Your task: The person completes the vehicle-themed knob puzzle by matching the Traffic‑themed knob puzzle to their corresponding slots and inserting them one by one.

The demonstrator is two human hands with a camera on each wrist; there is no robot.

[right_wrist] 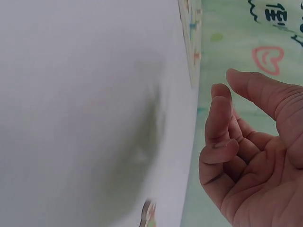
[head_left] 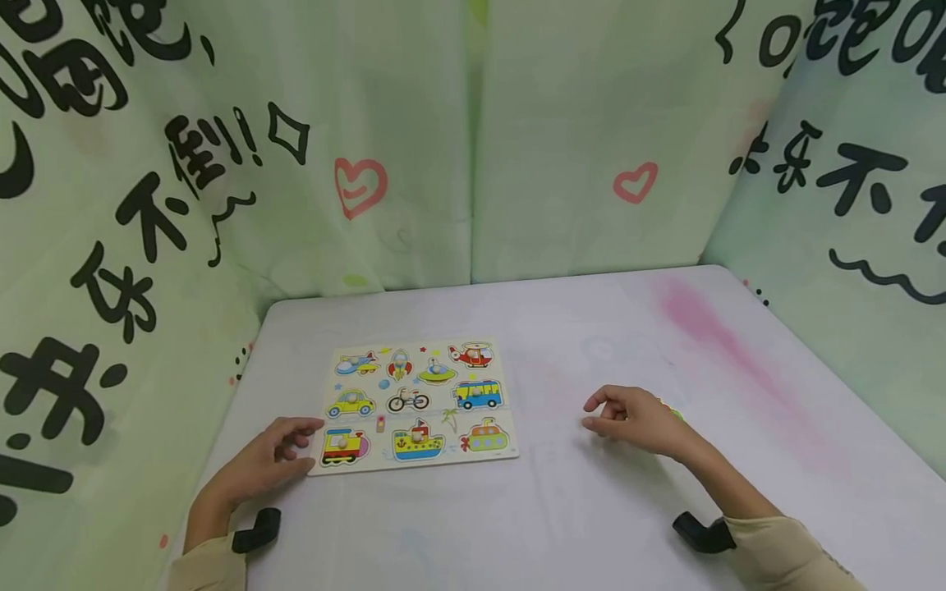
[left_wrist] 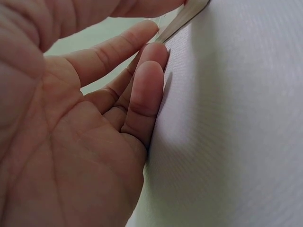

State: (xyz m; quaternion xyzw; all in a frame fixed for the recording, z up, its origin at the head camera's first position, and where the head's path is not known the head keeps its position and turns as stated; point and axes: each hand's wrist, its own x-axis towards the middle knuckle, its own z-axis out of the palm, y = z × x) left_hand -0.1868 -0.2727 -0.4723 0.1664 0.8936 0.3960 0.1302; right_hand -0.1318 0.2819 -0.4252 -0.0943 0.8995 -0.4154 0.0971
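Note:
A pale picture puzzle board (head_left: pixel 451 451) lies on the table, with several colourful vehicle pictures in rows, among them a bus (head_left: pixel 478 395), a bicycle (head_left: pixel 408 400) and a train (head_left: pixel 344 446). My left hand (head_left: pixel 262 460) rests at the board's left edge, thumb and index fingertips right at it. In the left wrist view the other fingers (left_wrist: pixel 147 87) lie along the white tabletop. My right hand (head_left: pixel 628 420) hovers right of the board, fingers loosely bent, nothing between thumb and fingertips (right_wrist: pixel 221 90). Mostly hidden behind it, a small yellow-green-edged thing (head_left: pixel 671 408) lies on the table.
The white tabletop (head_left: pixel 576 525) carries a pink smudge (head_left: pixel 709 328) toward the back right. Light green curtains (head_left: pixel 547 164) with black writing and red hearts enclose the back and sides. Black straps (head_left: pixel 257 531) sit at both wrists beside beige sleeves (head_left: pixel 791 554).

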